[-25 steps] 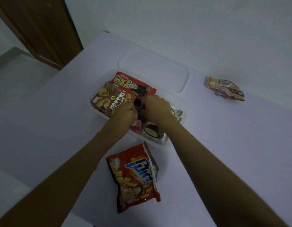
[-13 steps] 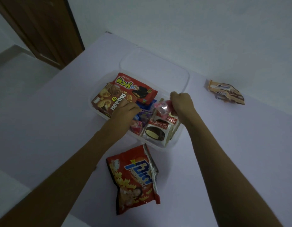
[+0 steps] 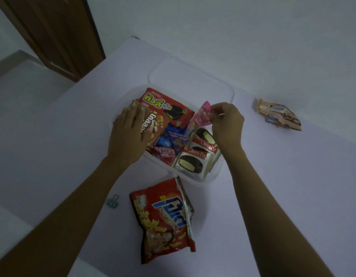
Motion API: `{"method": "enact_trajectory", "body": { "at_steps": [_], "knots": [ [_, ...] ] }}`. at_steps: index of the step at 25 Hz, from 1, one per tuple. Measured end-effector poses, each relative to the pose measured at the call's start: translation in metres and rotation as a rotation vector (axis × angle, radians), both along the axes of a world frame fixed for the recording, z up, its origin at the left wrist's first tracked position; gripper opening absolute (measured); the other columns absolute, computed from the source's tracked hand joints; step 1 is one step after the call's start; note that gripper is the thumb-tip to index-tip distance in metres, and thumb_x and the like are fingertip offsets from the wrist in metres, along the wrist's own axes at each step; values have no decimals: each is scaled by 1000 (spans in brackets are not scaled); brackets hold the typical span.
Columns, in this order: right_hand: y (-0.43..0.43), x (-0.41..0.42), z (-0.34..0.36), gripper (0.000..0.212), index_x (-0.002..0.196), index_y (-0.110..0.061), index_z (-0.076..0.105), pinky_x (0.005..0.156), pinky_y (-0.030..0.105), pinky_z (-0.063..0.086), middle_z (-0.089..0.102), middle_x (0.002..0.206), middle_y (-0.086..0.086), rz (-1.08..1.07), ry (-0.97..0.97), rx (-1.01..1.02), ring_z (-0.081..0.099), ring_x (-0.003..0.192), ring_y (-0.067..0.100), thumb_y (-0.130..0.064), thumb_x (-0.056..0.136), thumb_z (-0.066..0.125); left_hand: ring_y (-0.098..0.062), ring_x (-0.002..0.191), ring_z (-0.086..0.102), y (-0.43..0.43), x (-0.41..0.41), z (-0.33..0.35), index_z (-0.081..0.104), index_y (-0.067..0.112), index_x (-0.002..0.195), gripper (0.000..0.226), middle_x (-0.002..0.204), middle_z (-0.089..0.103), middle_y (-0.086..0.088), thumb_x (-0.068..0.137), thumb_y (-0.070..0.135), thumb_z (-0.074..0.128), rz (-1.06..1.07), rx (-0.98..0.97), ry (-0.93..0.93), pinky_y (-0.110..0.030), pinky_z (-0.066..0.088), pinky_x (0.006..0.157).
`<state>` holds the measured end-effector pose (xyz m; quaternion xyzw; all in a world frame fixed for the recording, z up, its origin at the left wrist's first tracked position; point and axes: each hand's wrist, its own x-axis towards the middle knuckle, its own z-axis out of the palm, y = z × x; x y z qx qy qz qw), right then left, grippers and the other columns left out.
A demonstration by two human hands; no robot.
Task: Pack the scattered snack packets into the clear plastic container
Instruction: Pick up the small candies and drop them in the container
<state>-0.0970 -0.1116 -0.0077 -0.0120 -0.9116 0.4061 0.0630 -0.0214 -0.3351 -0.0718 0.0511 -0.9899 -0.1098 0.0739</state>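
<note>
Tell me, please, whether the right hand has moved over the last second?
Yes. The right hand moved from the container's middle toward its far right side, lifting a pink packet.

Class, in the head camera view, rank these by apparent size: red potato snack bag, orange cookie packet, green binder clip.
1. red potato snack bag, though nearest the camera
2. orange cookie packet
3. green binder clip

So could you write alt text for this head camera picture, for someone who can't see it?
Over a clear plastic container of snacks, the right hand pinches a small pink packet while the left hand rests on a brown packet. A red potato snack bag and an orange biscuit packet lie outside.
</note>
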Motion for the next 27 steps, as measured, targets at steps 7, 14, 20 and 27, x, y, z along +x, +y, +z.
{"method": "enact_trajectory", "body": {
  "at_steps": [7, 14, 20, 27],
  "knots": [
    [-13, 12, -33, 9, 83, 2, 63, 64, 37, 50, 60, 90, 17, 265, 184, 278, 57, 77, 28, 4, 84, 54, -38, 138, 30, 2, 0, -3, 31, 9, 142, 62, 150, 32, -19, 92, 43, 25, 20, -55, -29, -51, 25, 111],
    [-12, 16, -41, 14, 90, 1, 66, 57, 10, 26, 59, 94, 15, 312, 11, 301, 46, 74, 14, -5, 90, 53, -37, 137, 31, 2, 0, -6, 33, 9, 142, 60, 150, 33, -19, 91, 43, 27, 24, -48, -13, -51, 25, 111],
    [-10, 4, -31, 17, 96, 3, 71, 72, 23, 37, 63, 100, 18, 461, -40, 429, 59, 90, 29, -4, 83, 62, -38, 137, 31, 3, -1, -7, 31, 10, 142, 61, 150, 32, -19, 91, 43, 27, 27, -59, -21, -51, 24, 111],
    [6, 12, -15, 28, 110, -1, 68, 91, 39, 52, 68, 110, 18, 314, 34, 280, 65, 97, 30, 3, 86, 54, -38, 138, 29, 3, -2, -5, 31, 9, 142, 63, 150, 32, -19, 90, 43, 30, 24, -9, -31, -50, 22, 112]
  ]
}}
